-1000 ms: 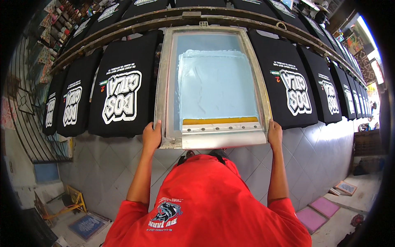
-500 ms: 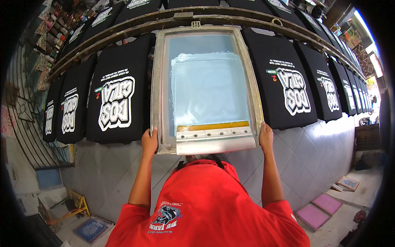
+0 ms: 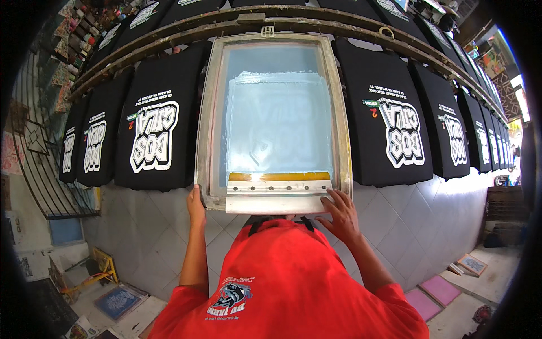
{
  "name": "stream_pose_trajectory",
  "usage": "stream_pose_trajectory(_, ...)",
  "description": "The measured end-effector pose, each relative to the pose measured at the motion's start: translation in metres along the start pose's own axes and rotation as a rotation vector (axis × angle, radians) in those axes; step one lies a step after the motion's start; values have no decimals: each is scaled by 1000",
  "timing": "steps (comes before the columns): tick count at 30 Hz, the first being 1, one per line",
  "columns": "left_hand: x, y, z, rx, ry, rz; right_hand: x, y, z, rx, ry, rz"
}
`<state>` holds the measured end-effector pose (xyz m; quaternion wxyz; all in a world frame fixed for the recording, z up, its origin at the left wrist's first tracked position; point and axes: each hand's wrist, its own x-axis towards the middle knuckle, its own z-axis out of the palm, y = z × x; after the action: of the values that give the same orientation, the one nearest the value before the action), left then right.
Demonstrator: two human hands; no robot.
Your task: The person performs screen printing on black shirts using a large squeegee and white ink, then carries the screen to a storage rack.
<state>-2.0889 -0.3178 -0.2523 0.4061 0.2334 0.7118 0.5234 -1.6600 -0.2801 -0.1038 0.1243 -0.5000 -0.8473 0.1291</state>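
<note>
In front of me lies a silk-screen printing frame (image 3: 204,130), its pale blue mesh (image 3: 279,124) streaked with whitish ink. Across the mesh's near end rests a wide squeegee (image 3: 279,204) with a white handle, a row of screws and an amber blade. My left hand (image 3: 196,206) is closed around the frame's near left corner. At the squeegee's right end is my right hand (image 3: 342,213), its fingers spread over the handle and its thumb apart at the near edge. The surface under the screen is hidden.
Black printed T-shirts stretched on boards flank the screen, including one on the left (image 3: 155,118) and one on the right (image 3: 389,118). Beyond them runs a wooden rail (image 3: 305,24). On the tiled floor lie pink screens (image 3: 443,289) and a blue framed screen (image 3: 120,301).
My right hand has left the frame's right side and moved inward to the squeegee's end. The frame has shifted left in view; my left hand still holds its corner.
</note>
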Motion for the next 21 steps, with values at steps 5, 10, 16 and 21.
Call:
stream_pose_trajectory(5,-3,9,3,147,-7,57,15,13,5,1,-36,-78)
stream_pose_trajectory(10,-18,35,0,351,191,205,38,6,-27,16,-155,-75)
stream_pose_trajectory(16,-42,155,21,584,-313,787,79,3,-56,56,-198,-60)
stream_pose_trajectory(21,-8,164,78,1019,-718,825,102,9,-32,-57,-63,-41)
